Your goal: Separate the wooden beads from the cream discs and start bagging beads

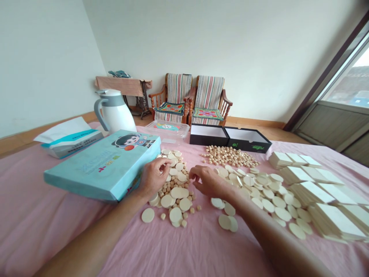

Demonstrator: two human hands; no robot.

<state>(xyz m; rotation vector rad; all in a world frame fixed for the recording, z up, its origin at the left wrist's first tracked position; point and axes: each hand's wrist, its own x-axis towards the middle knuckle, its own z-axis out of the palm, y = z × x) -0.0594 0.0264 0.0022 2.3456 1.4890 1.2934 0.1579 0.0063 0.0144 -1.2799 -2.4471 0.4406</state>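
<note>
My left hand (153, 175) is over the left side of a mixed pile, beside the blue box, thumb and fingertips drawn together. Whatever it pinches, if anything, cannot be made out. Under and around it lie thin round wooden discs (175, 215) and small wooden beads or blocks (173, 187). At the pile's right edge, my right hand (208, 181) has its fingers curled in, and its fingertips hide anything between them. A separate spread of pale wooden discs (279, 202) lies to the right of that hand. Behind it sits a heap of small wooden pieces (229, 155).
Rectangular wooden pieces (319, 192) stand stacked on the right. Two black open boxes (248, 145) and a clear plastic lid (167, 132) lie at the back. On the left are the blue box (95, 165), a tissue pack (72, 136) and a white jug (118, 115). Pink cloth (184, 254) covers the surface.
</note>
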